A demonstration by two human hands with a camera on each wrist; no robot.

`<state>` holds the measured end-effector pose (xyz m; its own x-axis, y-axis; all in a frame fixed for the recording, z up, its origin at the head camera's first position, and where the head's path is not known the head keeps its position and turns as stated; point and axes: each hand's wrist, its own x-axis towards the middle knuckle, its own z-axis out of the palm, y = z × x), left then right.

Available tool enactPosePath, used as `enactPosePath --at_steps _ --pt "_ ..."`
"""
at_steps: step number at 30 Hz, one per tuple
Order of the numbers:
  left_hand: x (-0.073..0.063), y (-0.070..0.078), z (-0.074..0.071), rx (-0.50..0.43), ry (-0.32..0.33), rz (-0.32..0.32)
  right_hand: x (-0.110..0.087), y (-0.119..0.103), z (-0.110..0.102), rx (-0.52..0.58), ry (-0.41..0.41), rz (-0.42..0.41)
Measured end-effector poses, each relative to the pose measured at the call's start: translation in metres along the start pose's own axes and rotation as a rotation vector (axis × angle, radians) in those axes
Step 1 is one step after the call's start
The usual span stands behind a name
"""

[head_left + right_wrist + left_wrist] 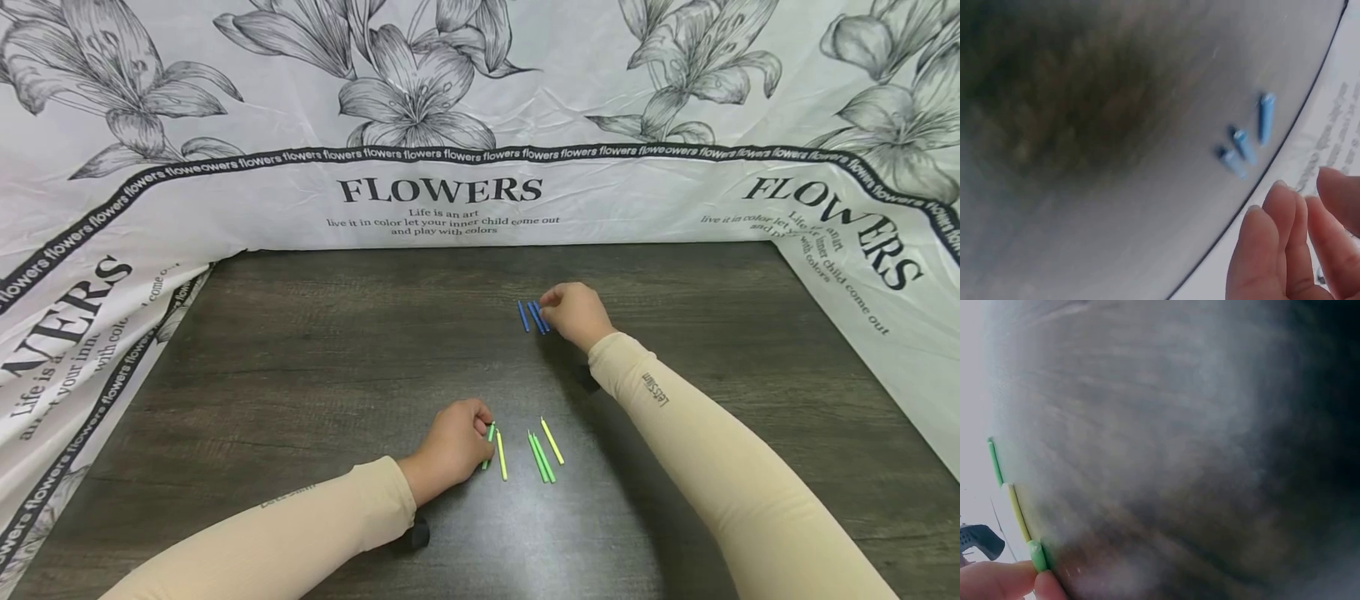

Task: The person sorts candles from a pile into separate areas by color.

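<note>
My left hand (453, 446) pinches a green candle (490, 446) between thumb and finger low over the table; the left wrist view shows the end of this green candle (1037, 555) at the fingertips. Just right of it lies a yellow candle (502, 455). Farther back, my right hand (577, 314) is beside three slim blue candles (523, 317) lying on the tabletop. In the right wrist view its fingers (1257, 250) are extended and apart from the thumb, holding nothing, close to the blue candles (1265, 119).
Two green candles (538, 458) lie side by side to the right of the left hand, with a yellow candle (552, 441) next to them. Dark wood-grain tabletop (337, 350) surrounds everything. A white flower-printed cloth (285, 200) stands along the back and sides.
</note>
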<state>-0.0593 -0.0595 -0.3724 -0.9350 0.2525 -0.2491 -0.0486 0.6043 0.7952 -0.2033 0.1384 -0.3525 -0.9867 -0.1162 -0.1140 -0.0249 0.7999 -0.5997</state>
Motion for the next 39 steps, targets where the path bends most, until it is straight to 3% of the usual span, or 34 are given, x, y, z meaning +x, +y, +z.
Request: enactPosePath --at_steps 10,17,39 --pt "0.001 0.0 0.0 0.014 0.006 -0.007 -0.027 -0.007 0.002 0.055 -0.022 -0.055" --pt "-0.001 0.001 -0.001 0.004 0.011 0.005 -0.044 -0.014 0.002 0.026 -0.034 -0.09" --pt "0.0 0.001 -0.001 0.028 0.01 0.003 -0.089 -0.003 0.013 0.002 -0.119 -0.162"
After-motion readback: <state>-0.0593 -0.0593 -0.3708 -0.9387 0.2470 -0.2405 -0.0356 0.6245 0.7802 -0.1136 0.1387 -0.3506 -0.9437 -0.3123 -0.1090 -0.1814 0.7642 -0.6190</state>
